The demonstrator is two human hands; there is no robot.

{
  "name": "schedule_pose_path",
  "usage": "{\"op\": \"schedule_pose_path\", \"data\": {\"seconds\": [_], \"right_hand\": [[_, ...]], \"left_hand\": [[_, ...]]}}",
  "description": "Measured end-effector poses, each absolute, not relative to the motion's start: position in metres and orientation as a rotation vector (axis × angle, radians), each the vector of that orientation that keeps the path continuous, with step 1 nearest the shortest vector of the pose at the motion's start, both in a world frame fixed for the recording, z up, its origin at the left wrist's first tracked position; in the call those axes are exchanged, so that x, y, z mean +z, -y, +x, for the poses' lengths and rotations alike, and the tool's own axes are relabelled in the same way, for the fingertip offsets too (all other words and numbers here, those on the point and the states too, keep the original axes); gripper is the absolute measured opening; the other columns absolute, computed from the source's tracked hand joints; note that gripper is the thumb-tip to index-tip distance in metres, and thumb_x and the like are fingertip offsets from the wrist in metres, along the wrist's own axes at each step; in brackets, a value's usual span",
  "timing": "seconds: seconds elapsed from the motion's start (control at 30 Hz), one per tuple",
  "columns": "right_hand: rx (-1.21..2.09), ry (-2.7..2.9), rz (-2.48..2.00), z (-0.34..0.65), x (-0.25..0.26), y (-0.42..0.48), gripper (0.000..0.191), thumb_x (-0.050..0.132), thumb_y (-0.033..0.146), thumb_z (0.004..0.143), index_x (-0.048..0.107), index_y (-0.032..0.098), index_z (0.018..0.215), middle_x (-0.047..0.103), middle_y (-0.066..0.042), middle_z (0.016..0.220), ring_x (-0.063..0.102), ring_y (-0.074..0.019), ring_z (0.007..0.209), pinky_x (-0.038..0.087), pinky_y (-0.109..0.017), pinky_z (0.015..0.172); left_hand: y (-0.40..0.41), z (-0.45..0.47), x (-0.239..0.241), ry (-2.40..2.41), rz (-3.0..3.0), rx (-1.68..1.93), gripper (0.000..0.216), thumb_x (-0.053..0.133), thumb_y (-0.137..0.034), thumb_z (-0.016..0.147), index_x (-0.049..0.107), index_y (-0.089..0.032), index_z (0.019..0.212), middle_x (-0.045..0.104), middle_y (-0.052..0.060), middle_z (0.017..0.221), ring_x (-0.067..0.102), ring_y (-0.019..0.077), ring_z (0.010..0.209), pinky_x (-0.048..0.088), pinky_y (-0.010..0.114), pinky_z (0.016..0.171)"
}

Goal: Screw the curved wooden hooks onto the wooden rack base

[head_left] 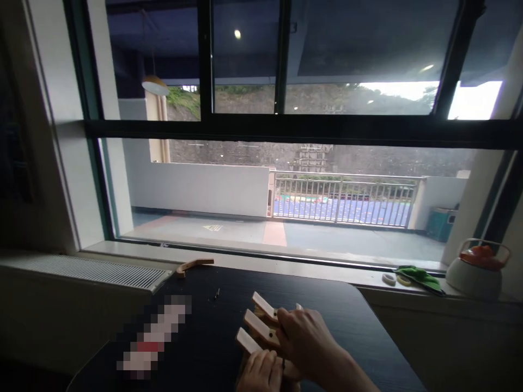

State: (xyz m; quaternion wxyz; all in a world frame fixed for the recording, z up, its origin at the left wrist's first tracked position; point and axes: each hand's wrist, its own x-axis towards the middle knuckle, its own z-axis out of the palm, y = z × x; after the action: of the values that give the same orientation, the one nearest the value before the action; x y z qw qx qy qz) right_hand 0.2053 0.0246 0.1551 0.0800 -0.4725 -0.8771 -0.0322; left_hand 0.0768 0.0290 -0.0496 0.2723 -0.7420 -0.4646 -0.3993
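Observation:
A wooden assembly with several pale, blunt-ended slats (258,325) lies on the dark table near its front. Dark round spots, perhaps screw heads or holes, mark the slats. My left hand (261,371) is closed over the assembly's near end, with its fingers curled on the wood. Against the right part of the slats, my right hand (304,337) is closed in a fist; whatever its fingers grip is hidden. A small dark screw-like piece (216,294) rests farther back on the table. Beyond it lies a loose bent wooden piece (195,265) at the table's back left edge.
A blurred-out oblong item (155,337) lies on the table's left side. On the windowsill to the right are tape rolls (389,279), a green cloth (420,279) and a pale kettle-like pot (474,275). A radiator grille (93,270) adjoins the table's back left.

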Motion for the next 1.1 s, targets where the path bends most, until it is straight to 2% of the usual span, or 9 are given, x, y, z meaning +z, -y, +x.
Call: {"op": "schedule_pose_path", "data": {"seconds": [0.27, 0.43, 0.63, 0.73, 0.8, 0.83, 0.93, 1.1], "right_hand": [[-0.128, 2.669, -1.366, 0.199, 0.147, -0.038, 0.015, 0.047, 0.022, 0.082, 0.061, 0.018, 0.084, 0.068, -0.008, 0.074, 0.065, -0.0215, 0.068, 0.033, -0.025, 0.055], [-0.100, 2.613, -1.421, 0.193, 0.149, -0.033, 0.015, 0.047, 0.023, 0.083, 0.060, 0.018, 0.080, 0.067, -0.006, 0.072, 0.064, -0.0205, 0.066, 0.026, -0.025, 0.050], [-0.155, 2.506, -1.576, 0.189, 0.155, -0.025, 0.016, 0.045, 0.023, 0.083, 0.059, 0.020, 0.077, 0.066, -0.005, 0.069, 0.063, -0.0191, 0.064, 0.023, -0.025, 0.049], [-0.169, 2.510, -1.601, 0.187, 0.157, -0.023, 0.018, 0.043, 0.026, 0.085, 0.059, 0.021, 0.079, 0.066, -0.004, 0.070, 0.063, -0.0188, 0.065, 0.024, -0.025, 0.050], [-0.195, 2.532, -1.591, 0.187, 0.157, -0.022, 0.018, 0.043, 0.027, 0.085, 0.059, 0.021, 0.081, 0.067, -0.005, 0.072, 0.063, -0.0189, 0.067, 0.026, -0.024, 0.051], [-0.211, 2.549, -1.584, 0.188, 0.157, -0.022, 0.017, 0.043, 0.027, 0.085, 0.059, 0.020, 0.083, 0.067, -0.005, 0.074, 0.063, -0.0191, 0.067, 0.027, -0.024, 0.051], [-0.244, 2.605, -1.542, 0.190, 0.157, -0.024, 0.017, 0.045, 0.028, 0.084, 0.060, 0.021, 0.084, 0.067, -0.006, 0.076, 0.063, -0.0202, 0.069, 0.030, -0.025, 0.053], [-0.247, 2.663, -1.494, 0.186, 0.158, -0.028, 0.021, 0.044, 0.032, 0.084, 0.061, 0.021, 0.084, 0.068, -0.006, 0.078, 0.063, -0.0204, 0.072, 0.035, -0.026, 0.057]], "left_hand": [[-0.004, 0.077, -0.006, 1.545, -2.334, -0.895, 0.024, 0.046, -0.014, 0.084, 0.060, -0.025, 0.100, 0.065, 0.003, 0.101, 0.060, 0.0205, 0.094, 0.048, 0.034, 0.087], [-0.014, 0.074, -0.027, 1.421, -2.324, -0.915, 0.032, 0.044, -0.009, 0.082, 0.055, -0.024, 0.109, 0.063, 0.004, 0.103, 0.058, 0.0227, 0.095, 0.046, 0.040, 0.089], [-0.031, 0.073, -0.053, 1.319, -2.305, -0.994, 0.029, 0.045, -0.011, 0.081, 0.056, -0.022, 0.106, 0.065, 0.008, 0.100, 0.061, 0.0254, 0.093, 0.049, 0.043, 0.086], [-0.024, 0.074, -0.045, 1.330, -2.333, -1.055, 0.032, 0.056, -0.021, 0.077, 0.056, -0.021, 0.109, 0.064, 0.010, 0.104, 0.059, 0.0282, 0.096, 0.046, 0.047, 0.090], [-0.011, 0.072, -0.031, 1.321, -2.465, -1.038, 0.062, 0.069, -0.044, 0.061, 0.054, -0.015, 0.114, 0.059, 0.015, 0.112, 0.054, 0.0347, 0.102, 0.042, 0.051, 0.093], [-0.003, 0.071, -0.021, 1.361, -2.511, -1.024, 0.074, 0.071, -0.048, 0.055, 0.052, -0.014, 0.117, 0.056, 0.016, 0.117, 0.051, 0.0357, 0.107, 0.039, 0.051, 0.097], [0.018, 0.068, 0.003, 1.449, -2.549, -0.988, 0.072, 0.066, -0.049, 0.062, 0.048, -0.014, 0.123, 0.050, 0.015, 0.126, 0.043, 0.0333, 0.117, 0.030, 0.048, 0.105], [0.031, 0.070, 0.012, 1.484, -2.531, -0.944, 0.073, 0.060, -0.057, 0.066, 0.047, -0.015, 0.123, 0.049, 0.013, 0.126, 0.040, 0.0315, 0.119, 0.026, 0.048, 0.106]]}}
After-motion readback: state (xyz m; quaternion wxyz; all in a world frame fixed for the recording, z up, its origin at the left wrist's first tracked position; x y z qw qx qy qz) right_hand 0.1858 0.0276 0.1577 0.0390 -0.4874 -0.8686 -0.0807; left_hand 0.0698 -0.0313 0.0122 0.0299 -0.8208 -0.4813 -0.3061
